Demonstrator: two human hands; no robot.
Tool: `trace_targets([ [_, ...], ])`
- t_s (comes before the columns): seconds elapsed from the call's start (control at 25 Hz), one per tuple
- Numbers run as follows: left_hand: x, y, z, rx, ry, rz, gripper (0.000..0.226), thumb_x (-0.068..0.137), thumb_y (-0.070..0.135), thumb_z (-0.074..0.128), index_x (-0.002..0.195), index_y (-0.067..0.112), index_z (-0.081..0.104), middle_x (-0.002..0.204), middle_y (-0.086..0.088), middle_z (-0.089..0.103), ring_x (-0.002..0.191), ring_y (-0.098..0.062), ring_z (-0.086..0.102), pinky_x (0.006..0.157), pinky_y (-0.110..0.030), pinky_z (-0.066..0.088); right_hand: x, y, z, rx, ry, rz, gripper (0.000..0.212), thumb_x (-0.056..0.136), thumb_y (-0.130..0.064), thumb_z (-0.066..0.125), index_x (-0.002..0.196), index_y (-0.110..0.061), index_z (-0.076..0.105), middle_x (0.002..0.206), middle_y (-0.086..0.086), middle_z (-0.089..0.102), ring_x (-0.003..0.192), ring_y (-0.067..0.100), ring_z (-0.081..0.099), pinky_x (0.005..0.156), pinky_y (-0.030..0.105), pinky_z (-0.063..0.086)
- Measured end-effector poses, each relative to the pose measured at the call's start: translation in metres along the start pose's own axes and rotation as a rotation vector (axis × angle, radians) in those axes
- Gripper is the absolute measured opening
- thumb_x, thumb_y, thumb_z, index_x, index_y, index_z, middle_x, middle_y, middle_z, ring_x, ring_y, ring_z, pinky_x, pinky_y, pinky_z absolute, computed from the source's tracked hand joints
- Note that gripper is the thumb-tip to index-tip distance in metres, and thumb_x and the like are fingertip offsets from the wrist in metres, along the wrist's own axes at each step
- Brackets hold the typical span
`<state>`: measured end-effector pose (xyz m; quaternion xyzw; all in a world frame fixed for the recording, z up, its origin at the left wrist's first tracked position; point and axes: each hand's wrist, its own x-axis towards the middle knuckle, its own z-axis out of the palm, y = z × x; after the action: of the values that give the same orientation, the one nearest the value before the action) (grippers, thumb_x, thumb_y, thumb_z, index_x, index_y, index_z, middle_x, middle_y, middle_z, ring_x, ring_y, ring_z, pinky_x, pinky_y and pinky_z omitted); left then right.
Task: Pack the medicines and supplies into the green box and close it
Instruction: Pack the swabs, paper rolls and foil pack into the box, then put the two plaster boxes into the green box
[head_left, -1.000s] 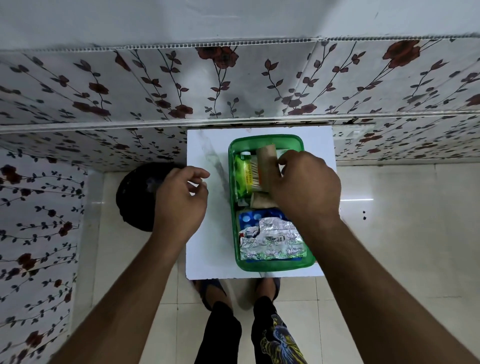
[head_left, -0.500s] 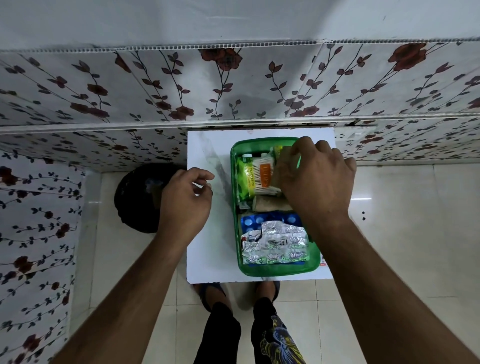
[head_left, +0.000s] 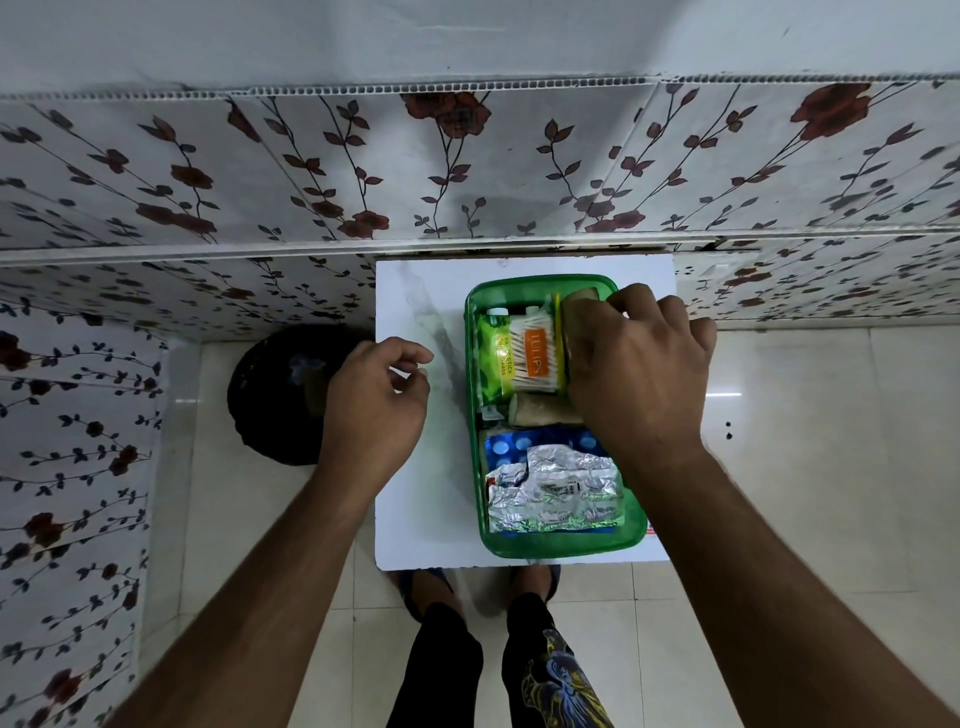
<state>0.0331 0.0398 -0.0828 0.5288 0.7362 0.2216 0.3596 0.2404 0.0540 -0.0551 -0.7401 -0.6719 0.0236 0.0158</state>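
The green box (head_left: 563, 546) stands open on the right half of a small white table (head_left: 421, 493). Inside lie a pack of cotton swabs (head_left: 532, 358), a green pouch (head_left: 491, 353), a beige bandage roll (head_left: 535, 410), blue blister strips (head_left: 519, 441) and crumpled silver foil strips (head_left: 556, 488). My right hand (head_left: 639, 374) reaches into the box's far right corner, fingers closed on a second beige roll (head_left: 584, 299) standing against the right wall beside the swabs. My left hand (head_left: 371, 405) hovers over the table left of the box, fingers loosely curled and holding nothing. No lid is in view.
A round black object (head_left: 280, 395) sits on the tiled floor left of the table. Flower-patterned wall panels (head_left: 467, 171) close off the far side and the left. My feet (head_left: 478, 582) stand just under the table's near edge.
My right hand has carried the beige roll from the box's far middle to its far right corner, uncovering the swab pack. The left hand has stayed almost still.
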Motion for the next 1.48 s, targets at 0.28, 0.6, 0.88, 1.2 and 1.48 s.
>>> trace_targets([
  [0.28, -0.006, 0.016, -0.007, -0.018, 0.006, 0.029, 0.022, 0.087, 0.009, 0.061, 0.091, 0.029, 0.069, 0.097, 0.003, 0.065, 0.072, -0.001, 0.059, 0.064, -0.009, 0.041, -0.020, 0.051, -0.019, 0.725, 0.097, 0.240, 0.016, 0.088, -0.023, 0.066, 0.103, -0.025, 0.072, 0.094, -0.004, 0.069, 0.074, 0.014, 0.062, 0.071, 0.028, 0.048],
  [0.6, -0.036, 0.078, 0.006, -0.078, -0.051, 0.225, 0.022, 0.087, 0.003, 0.062, 0.094, 0.022, 0.072, 0.092, 0.007, 0.063, 0.075, -0.002, 0.059, 0.066, -0.008, 0.042, -0.085, 0.123, 0.038, 0.503, -0.495, 0.652, 0.061, 0.069, -0.047, 0.082, 0.121, -0.026, 0.055, 0.102, -0.003, 0.063, 0.094, 0.021, 0.064, 0.079, 0.035, 0.051],
  [0.88, -0.047, 0.109, 0.036, -0.080, -0.121, 0.325, 0.023, 0.085, 0.003, 0.061, 0.092, 0.022, 0.072, 0.093, 0.011, 0.064, 0.076, -0.006, 0.061, 0.070, -0.025, 0.050, -0.089, 0.135, 0.051, 0.692, -0.445, 0.757, 0.023, 0.077, -0.024, 0.081, 0.092, -0.019, 0.065, 0.073, -0.012, 0.063, 0.065, 0.005, 0.058, 0.053, 0.022, 0.039],
  [1.2, -0.051, 0.152, 0.073, -0.058, -0.349, 0.385, 0.025, 0.090, 0.018, 0.063, 0.113, 0.027, 0.067, 0.096, 0.008, 0.058, 0.076, -0.005, 0.058, 0.071, -0.028, 0.052, -0.082, 0.165, -0.003, 1.137, -0.320, 0.843, 0.020, 0.079, -0.002, 0.077, 0.077, -0.012, 0.060, 0.073, 0.003, 0.068, 0.062, 0.011, 0.065, 0.054, 0.017, 0.043],
  [1.48, -0.045, 0.154, 0.046, -0.287, -0.435, 0.014, 0.050, 0.088, 0.009, 0.067, 0.125, 0.040, 0.052, 0.106, 0.007, 0.069, 0.083, -0.007, 0.071, 0.056, -0.019, 0.056, -0.036, 0.107, -0.069, 1.438, -0.340, 0.569, 0.017, 0.077, 0.001, 0.077, 0.081, -0.010, 0.065, 0.064, 0.006, 0.067, 0.050, 0.005, 0.063, 0.046, 0.011, 0.042],
])
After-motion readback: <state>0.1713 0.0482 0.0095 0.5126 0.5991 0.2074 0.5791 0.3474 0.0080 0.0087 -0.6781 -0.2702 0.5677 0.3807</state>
